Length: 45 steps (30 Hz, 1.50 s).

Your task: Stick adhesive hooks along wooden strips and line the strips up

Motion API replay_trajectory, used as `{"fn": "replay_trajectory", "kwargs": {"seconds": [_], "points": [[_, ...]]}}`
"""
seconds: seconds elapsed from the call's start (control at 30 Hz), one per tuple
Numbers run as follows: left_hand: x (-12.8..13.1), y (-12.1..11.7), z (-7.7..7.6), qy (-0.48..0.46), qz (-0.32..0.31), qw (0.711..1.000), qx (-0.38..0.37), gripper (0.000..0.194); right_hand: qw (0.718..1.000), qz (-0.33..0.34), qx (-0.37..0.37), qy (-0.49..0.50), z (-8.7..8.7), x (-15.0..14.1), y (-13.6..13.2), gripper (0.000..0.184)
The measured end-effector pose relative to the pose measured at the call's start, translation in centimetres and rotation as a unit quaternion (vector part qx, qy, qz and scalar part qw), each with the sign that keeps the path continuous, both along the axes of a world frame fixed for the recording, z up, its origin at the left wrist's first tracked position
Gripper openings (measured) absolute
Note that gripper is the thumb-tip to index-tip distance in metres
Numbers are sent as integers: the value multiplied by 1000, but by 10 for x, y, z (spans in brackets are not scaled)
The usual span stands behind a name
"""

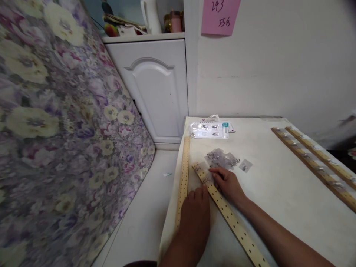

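Note:
A long wooden strip (232, 218) with rows of dark holes slants across the table's left part. Clear adhesive hooks (207, 180) sit on its far end. My left hand (196, 211) is closed, its fingertips against the strip's left edge just below these hooks. On the other side, my right hand (228, 185) is closed in a pinch over the strip's right edge; what its fingertips hold is too small to make out. Just beyond my right hand lies a pile of clear adhesive hooks (219, 158), with one single hook (245, 165) apart on the right.
Another perforated strip (184, 163) lies along the table's left edge. Two strips with hooks (308, 157) rest at the right. Clear hook packaging (208, 130) lies at the back. A white cabinet (158, 92) and floral curtain (69, 129) stand left; a pink note (219, 16) hangs above.

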<state>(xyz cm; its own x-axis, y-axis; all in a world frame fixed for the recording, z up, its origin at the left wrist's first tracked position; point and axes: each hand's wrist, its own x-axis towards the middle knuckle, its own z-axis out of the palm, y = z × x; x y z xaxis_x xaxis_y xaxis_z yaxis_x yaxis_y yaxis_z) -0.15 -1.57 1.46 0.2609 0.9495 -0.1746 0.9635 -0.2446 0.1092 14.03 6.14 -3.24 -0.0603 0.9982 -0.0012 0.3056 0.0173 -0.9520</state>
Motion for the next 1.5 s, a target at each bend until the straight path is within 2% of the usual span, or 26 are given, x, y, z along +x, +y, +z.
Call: {"fn": "replay_trajectory", "kwargs": {"seconds": [0.27, 0.63, 0.83, 1.1, 1.23, 1.37, 1.5], "points": [[2, -2, -1, 26, -10, 999, 46, 50, 999, 2, 35, -24, -2, 2, 1, 28], [3, 0, 0, 26, -9, 999, 35, 50, 997, 1, 59, -40, -6, 3, 3, 29], [3, 2, 1, 33, -6, 999, 21, 50, 995, 2, 63, -71, -2, 1, -1, 30], [3, 1, 3, 36, -11, 999, 16, 49, 986, -6, 118, -118, 3, 1, -9, 26], [2, 2, 5, 35, -12, 999, 13, 50, 967, -8, 181, -178, 7, 6, -15, 27], [1, 2, 5, 37, -15, 999, 15, 49, 950, 50, 243, -188, 11, 7, -21, 31], [1, 3, 2, 41, -20, 999, 19, 49, 938, 107, 253, -210, 12, 3, -26, 33]]}}
